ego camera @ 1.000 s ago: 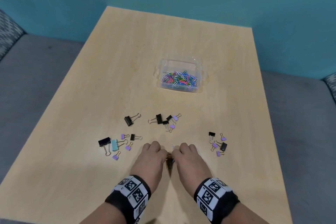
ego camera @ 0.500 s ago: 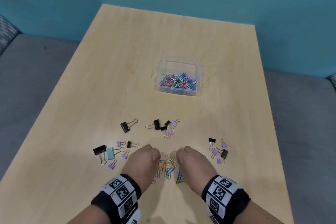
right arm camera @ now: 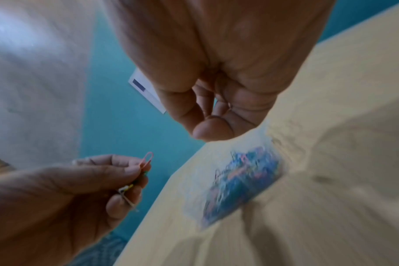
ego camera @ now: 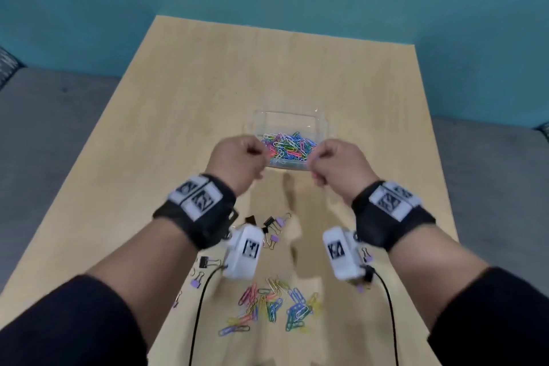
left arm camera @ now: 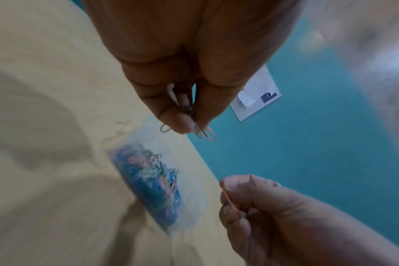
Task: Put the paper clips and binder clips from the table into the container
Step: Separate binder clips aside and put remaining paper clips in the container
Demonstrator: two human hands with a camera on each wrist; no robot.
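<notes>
The clear plastic container [ego camera: 325, 128] stands mid-table with several coloured paper clips inside. My left hand [ego camera: 260, 154] hovers at its near left corner and pinches a few paper clips [left arm camera: 208, 135] between thumb and fingers. At the near right corner my right hand [ego camera: 312, 162] is curled, gripping an orange paper clip [left arm camera: 228, 198]. A loose pile of coloured paper clips [ego camera: 273, 304] lies near the table's front edge. Black and purple binder clips [ego camera: 271, 227] are scattered between the pile and the container, partly hidden under my wrists.
More binder clips [ego camera: 205, 264] lie on the left under my forearm, and a few [ego camera: 367, 257] by my right wrist. The wooden table [ego camera: 178, 128] ends at a teal wall behind. A white label [left arm camera: 257, 93] hangs on that wall.
Both hands have lifted from the clip pile at the front edge and moved forward to the container, carrying paper clips. The pile they were covering is now exposed.
</notes>
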